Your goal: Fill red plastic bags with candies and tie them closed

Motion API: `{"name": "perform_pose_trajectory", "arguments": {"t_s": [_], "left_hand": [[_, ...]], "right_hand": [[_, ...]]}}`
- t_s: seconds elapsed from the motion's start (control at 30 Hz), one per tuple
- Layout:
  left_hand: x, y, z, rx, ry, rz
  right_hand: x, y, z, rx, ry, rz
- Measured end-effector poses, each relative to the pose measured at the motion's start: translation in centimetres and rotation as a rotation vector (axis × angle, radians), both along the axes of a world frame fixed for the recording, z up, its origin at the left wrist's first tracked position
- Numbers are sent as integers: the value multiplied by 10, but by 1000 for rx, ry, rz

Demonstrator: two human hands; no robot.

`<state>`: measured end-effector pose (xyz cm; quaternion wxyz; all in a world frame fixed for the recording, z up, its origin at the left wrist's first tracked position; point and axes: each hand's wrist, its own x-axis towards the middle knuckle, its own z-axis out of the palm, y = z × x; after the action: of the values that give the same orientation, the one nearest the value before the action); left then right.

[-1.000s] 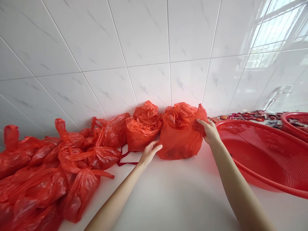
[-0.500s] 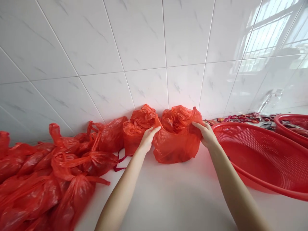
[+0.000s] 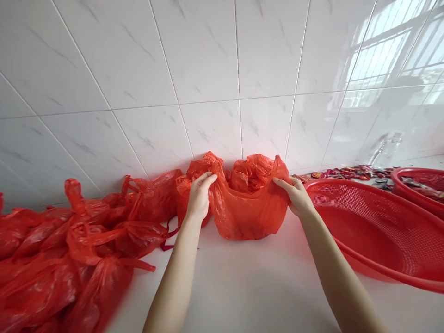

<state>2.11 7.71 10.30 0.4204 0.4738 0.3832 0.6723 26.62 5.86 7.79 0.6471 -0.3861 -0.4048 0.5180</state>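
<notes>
A thin red plastic bag (image 3: pixel 248 215) is stretched between my two hands above the white surface. My left hand (image 3: pixel 200 196) pinches its left handle between thumb and fingers, and my right hand (image 3: pixel 294 192) grips the right handle the same way. The bag's mouth sags in a curve between them; whether anything lies inside cannot be made out. Just behind it stand two bundles of crumpled red plastic bags, a right one (image 3: pixel 255 169) and a left one (image 3: pixel 204 164), the left partly hidden by my left hand.
Filled, knotted red bags (image 3: pixel 104 240) pile up on the left. To the right stands a large red perforated basket (image 3: pixel 364 231), with a second red basket (image 3: pixel 412 173) behind it. Small wrapped packets (image 3: pixel 354 173) and a clear bottle (image 3: pixel 391 150) lie along the tiled wall (image 3: pixel 208 60).
My left hand has moved left and slightly up with its handle, so the bag's mouth is spread wider. The right hand has barely shifted.
</notes>
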Motion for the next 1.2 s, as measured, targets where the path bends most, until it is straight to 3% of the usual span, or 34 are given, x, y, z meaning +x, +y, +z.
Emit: {"name": "perform_pose_trajectory", "arguments": {"t_s": [0.2, 0.33, 0.43, 0.6, 0.77, 0.9, 1.2], "left_hand": [[2, -6, 3, 11, 94, -117], [2, -11, 6, 57, 194, -86], [5, -15, 7, 116, 224, -85], [21, -26, 4, 178, 224, -191], [35, -39, 3, 98, 304, -249], [33, -43, 5, 176, 330, -215], [23, -44, 11, 148, 275, -247]], "right_hand": [[-4, 1, -4, -14, -85, 66], [-4, 2, -6, 16, -150, 61], [-7, -2, -3, 62, -235, 51], [-22, -16, 7, 179, -431, 88], [-34, -28, 14, 266, -574, 248], [-29, -31, 17, 298, -610, 393], [-28, -17, -1, 278, -460, 653]]}}
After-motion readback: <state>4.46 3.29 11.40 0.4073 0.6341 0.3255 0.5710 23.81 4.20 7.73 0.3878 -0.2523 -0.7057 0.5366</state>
